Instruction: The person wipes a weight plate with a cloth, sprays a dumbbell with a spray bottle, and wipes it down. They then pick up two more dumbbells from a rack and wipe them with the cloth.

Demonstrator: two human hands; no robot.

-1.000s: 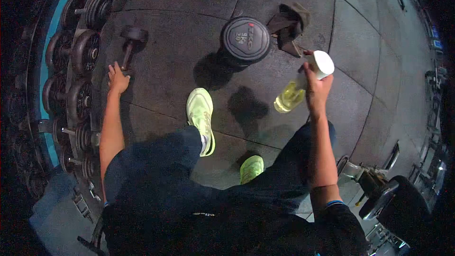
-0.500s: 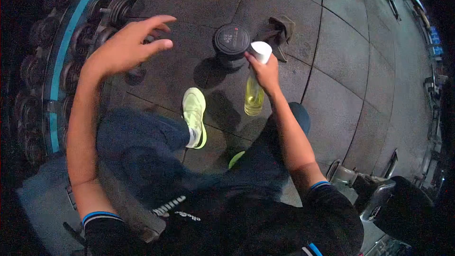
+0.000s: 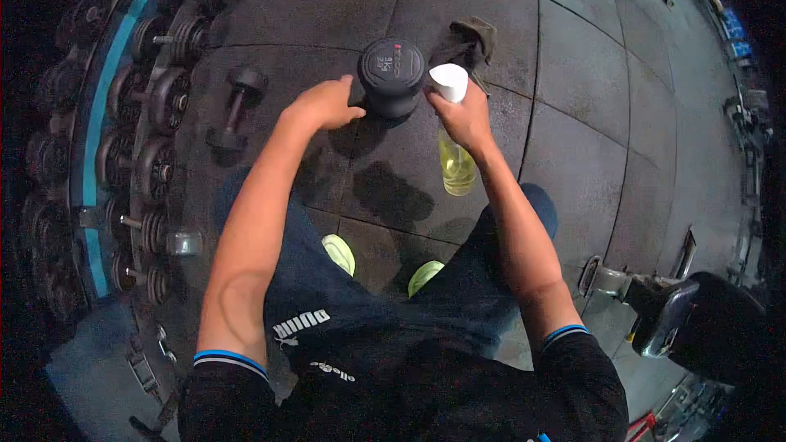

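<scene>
A black dumbbell [image 3: 391,69] stands on end on the dark floor mats, its round top facing up. Just left of it is my left hand [image 3: 327,104], fingers apart and nothing in them. My right hand [image 3: 465,115] is wrapped round the upper part of a clear spray bottle [image 3: 457,165] with a white top and yellow liquid, to the right of the dumbbell. Behind the bottle a dark cloth [image 3: 475,39] lies crumpled on the floor.
Another dumbbell [image 3: 237,110] lies on the floor at the left. Beyond it stands a rack [image 3: 106,98] with a blue stripe and several dumbbells. Gym equipment with a black pad [image 3: 667,319] is at the lower right. Two light-green shoes [image 3: 340,254] show below.
My left hand has moved right and down, close to the dumbbell. My left foot has drawn back. The bottle stays in my right hand and its base has swung slightly right.
</scene>
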